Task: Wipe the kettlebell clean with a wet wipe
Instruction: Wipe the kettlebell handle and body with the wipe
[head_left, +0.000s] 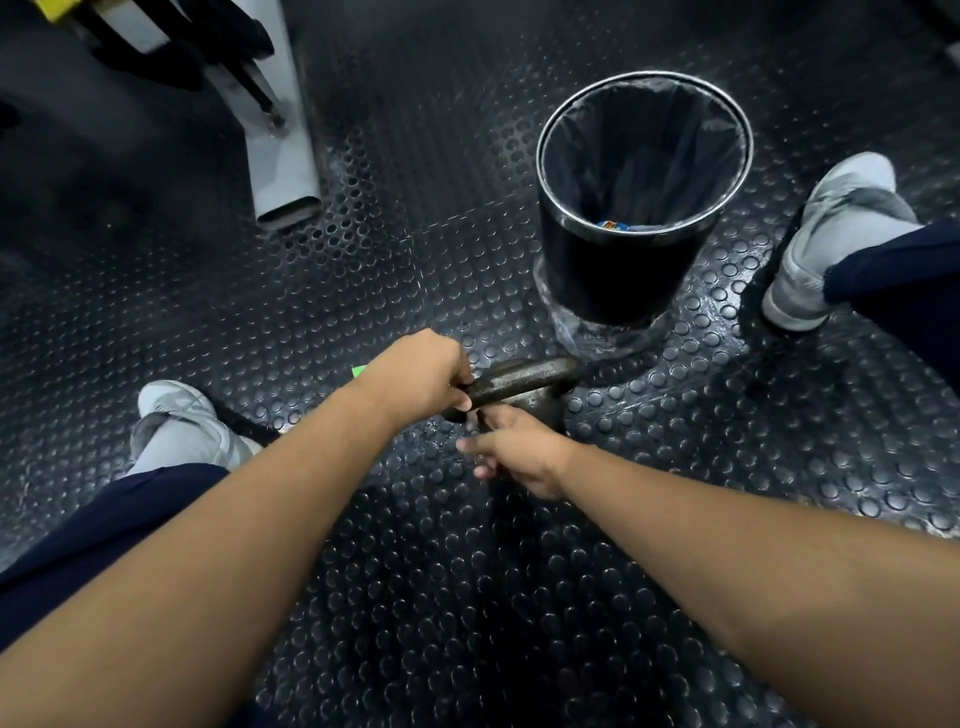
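A dark, worn metal kettlebell (524, 379) stands on the studded black rubber floor, just in front of a bin. My left hand (421, 371) grips the left end of its handle from above. My right hand (514, 452) is at the near side of the kettlebell's body, thumb up against the metal and fingers loosely extended to the left, slightly blurred. No wet wipe shows in either hand. A small bright green corner (358, 370) peeks out behind my left hand; what it belongs to is hidden.
A black round bin (623, 280) with a clear liner stands right behind the kettlebell, some litter at its bottom. My grey shoes rest at left (182, 421) and right (831, 234). A grey machine leg (283, 156) lies on the floor at the back left.
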